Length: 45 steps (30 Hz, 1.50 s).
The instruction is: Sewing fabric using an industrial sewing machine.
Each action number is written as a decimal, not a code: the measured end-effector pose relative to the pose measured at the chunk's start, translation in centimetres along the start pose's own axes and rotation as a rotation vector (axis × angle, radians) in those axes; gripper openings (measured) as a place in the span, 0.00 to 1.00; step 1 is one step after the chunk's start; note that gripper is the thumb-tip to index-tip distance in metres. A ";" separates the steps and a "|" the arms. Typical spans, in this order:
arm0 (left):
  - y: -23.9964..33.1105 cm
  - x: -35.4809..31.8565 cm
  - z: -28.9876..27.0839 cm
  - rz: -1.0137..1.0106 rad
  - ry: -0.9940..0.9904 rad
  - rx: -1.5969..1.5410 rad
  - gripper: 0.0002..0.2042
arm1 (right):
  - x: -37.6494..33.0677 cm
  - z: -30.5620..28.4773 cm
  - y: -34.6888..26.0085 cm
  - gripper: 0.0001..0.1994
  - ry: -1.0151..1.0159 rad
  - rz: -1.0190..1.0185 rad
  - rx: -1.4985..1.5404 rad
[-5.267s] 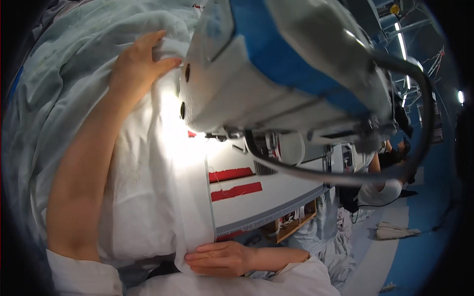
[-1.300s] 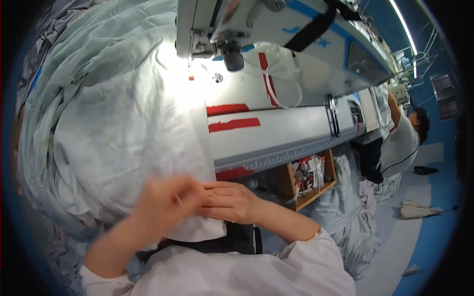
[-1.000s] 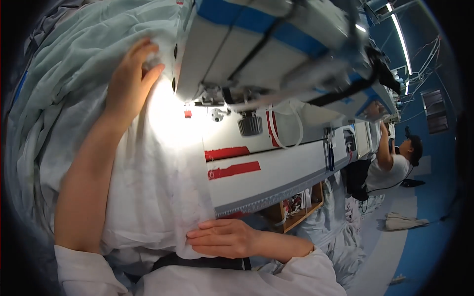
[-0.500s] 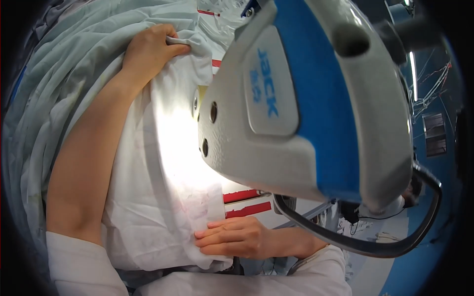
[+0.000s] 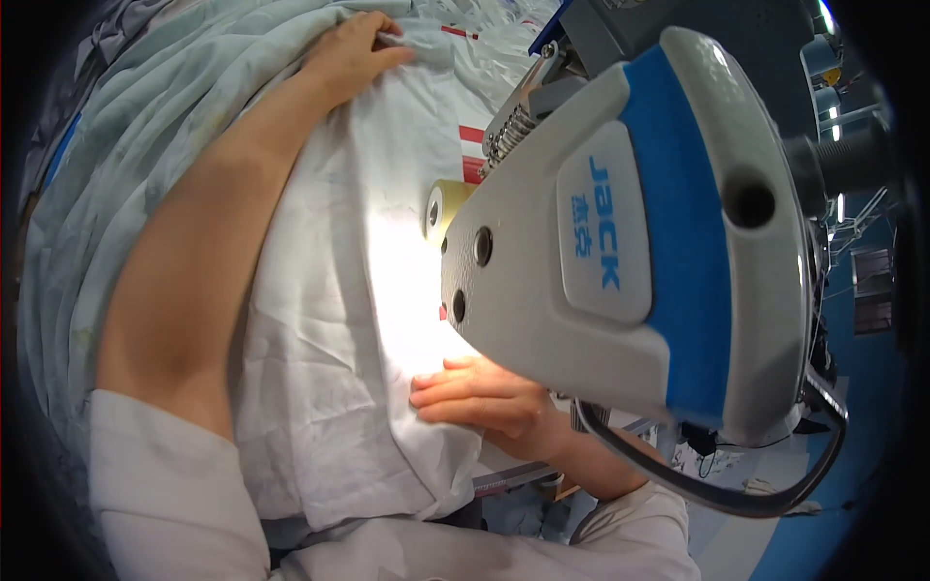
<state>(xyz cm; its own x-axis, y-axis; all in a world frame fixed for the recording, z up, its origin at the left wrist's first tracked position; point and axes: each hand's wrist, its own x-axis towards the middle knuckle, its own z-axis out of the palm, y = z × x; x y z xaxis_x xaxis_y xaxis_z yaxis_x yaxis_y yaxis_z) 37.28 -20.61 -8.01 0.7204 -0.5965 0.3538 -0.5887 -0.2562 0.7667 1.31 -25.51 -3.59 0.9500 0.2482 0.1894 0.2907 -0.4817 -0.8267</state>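
A sewing machine head, white with a blue band, stands to the right of a white cloth. Its lamp throws a bright glow on the cloth's right edge. At the far end, my left hand grips the cloth, with thumb and fingers around a fold. Nearer to me, my right hand lies flat on the right edge of the cloth, fingers stretched out and pressed together, just below the lit spot. The needle area is hidden behind the machine head.
Pale green fabric lies heaped on the left. A yellowish roll sits beside the machine head, near a metal spring. Red and white stripes show on the work surface. A curved dark bar hangs below the machine at right.
Both hands have moved away from me along the machine, and the cloth has shifted with them. My right hand is now closer to the lit spot. The whole view has shifted somewhat.
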 end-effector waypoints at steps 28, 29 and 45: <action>-4.9 -18.3 -15.8 0.383 0.005 0.741 0.16 | -6.6 10.3 -10.1 0.22 0.273 0.190 0.700; -5.5 -19.0 -17.8 0.388 0.012 0.757 0.16 | -7.6 9.0 -10.0 0.16 0.284 0.088 0.640; 22.7 -41.2 -1.0 0.045 -0.554 0.153 0.07 | -15.1 18.3 -9.1 0.10 -0.054 0.554 0.058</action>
<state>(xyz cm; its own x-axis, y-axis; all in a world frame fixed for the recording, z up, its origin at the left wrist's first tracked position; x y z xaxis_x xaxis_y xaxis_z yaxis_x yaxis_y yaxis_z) -5.42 -1.07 -4.68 0.4183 -0.9081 0.0197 -0.6904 -0.3038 0.6566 -17.79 -9.45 -8.63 0.9514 0.0143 -0.3078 -0.2586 -0.5058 -0.8230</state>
